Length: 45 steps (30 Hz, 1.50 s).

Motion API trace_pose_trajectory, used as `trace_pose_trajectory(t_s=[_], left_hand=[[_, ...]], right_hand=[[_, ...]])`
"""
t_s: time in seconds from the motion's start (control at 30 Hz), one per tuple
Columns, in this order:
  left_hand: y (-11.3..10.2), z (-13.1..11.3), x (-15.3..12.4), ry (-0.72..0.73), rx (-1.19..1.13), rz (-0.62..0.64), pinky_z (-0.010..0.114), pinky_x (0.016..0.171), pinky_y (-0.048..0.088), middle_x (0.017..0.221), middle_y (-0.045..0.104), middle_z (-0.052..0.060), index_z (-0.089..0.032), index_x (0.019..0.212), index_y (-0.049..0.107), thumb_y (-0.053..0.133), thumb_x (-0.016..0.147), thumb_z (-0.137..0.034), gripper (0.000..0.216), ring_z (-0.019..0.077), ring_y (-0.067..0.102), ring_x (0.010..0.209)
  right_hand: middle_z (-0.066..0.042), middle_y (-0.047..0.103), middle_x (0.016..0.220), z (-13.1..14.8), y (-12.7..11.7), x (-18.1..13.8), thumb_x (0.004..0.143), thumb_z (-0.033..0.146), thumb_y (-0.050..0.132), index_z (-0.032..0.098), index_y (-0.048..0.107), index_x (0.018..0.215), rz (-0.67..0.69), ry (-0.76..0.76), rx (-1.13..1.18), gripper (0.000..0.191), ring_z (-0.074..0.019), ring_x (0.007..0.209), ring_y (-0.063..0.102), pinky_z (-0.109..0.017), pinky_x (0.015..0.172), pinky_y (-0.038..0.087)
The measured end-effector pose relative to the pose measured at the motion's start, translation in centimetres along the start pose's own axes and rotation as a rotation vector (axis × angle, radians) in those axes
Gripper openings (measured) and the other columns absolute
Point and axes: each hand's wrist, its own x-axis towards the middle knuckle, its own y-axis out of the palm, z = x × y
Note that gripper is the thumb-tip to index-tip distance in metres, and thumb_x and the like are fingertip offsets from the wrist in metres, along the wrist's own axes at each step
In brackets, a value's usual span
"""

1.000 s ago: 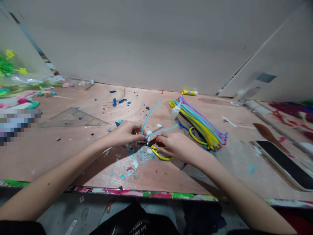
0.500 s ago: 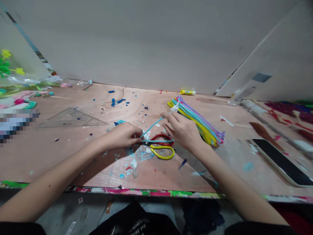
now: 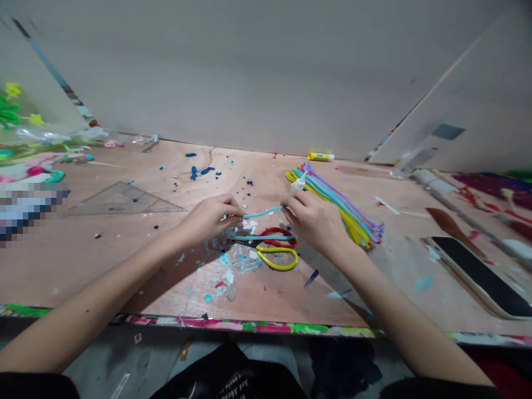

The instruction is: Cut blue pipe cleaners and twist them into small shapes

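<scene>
From the head view, the left hand (image 3: 210,219) and right hand (image 3: 316,221) each pinch one end of a short light-blue pipe cleaner (image 3: 262,213), holding it taut above the plywood table (image 3: 103,260), with red-and-yellow-handled scissors (image 3: 266,245) at six o'clock and a pipe cleaner bundle (image 3: 336,205) at two o'clock

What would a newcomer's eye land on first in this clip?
The eye goes first to the middle of the wooden workbench, where the left hand and the right hand hold a short light blue strip between them. Just below lie scissors with red and yellow handles among pale blue scraps. To the right, a thick bundle of yellow, blue and purple strips stands out.
</scene>
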Motion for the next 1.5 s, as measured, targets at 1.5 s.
trace_pose_trajectory(t_s=[1.5], left_hand=[[1.3,-4.1,0.0,-0.330,-0.971,0.124,0.028,0.073,0.049,0.081,0.067,0.004,-0.014,0.088,0.068,0.061,0.091,-0.044,0.031,0.0146,0.062,0.076]], right_hand=[[-0.007,0.072,0.087,1.2,-1.0,0.2,0.100,0.021,0.052,0.019,0.073,0.096,-0.131,-0.221,0.372,0.022,-0.0185,0.079,0.060,-0.030,0.070,0.045]])
